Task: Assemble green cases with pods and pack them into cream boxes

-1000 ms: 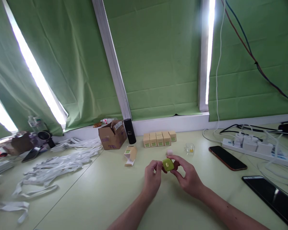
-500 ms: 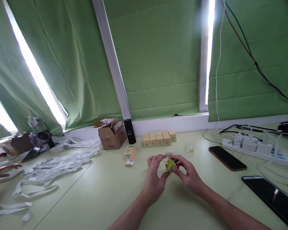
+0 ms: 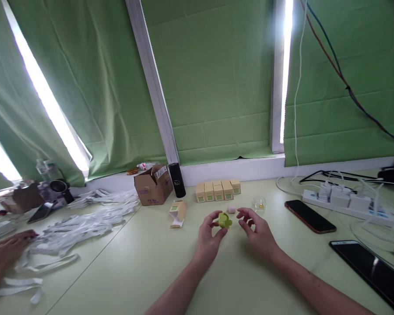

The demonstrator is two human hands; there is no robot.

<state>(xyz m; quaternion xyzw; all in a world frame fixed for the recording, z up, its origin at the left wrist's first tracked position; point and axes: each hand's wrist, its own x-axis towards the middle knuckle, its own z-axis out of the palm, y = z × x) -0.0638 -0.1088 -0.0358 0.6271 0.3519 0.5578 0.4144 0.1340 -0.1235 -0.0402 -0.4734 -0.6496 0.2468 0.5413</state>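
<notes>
My left hand (image 3: 210,234) pinches a small green lobed piece (image 3: 225,220) between thumb and fingers, above the table. Its scalloped, hollow-looking side faces right; I cannot make out exactly what it is. Just to the right, my right hand (image 3: 254,229) is apart from it, thumb and fingers loosely curled with a gap between them and nothing visible inside. A pale pink block (image 3: 231,209) lies on the table beyond the hands. A small clear container (image 3: 259,204) with something yellow in it stands past the right hand.
Several small kraft boxes (image 3: 214,191) stand in a row at the back. An opened box (image 3: 177,213) lies left of them, near a cardboard carton (image 3: 153,186) and a black cylinder (image 3: 177,180). Phones (image 3: 310,216) and a power strip (image 3: 348,205) lie right; another person's hand (image 3: 11,247) touches white straps (image 3: 82,229).
My right hand has let go of the green piece and moved slightly right. The left hand has turned the piece, showing its lobed side. The other person's hand has shifted at the straps.
</notes>
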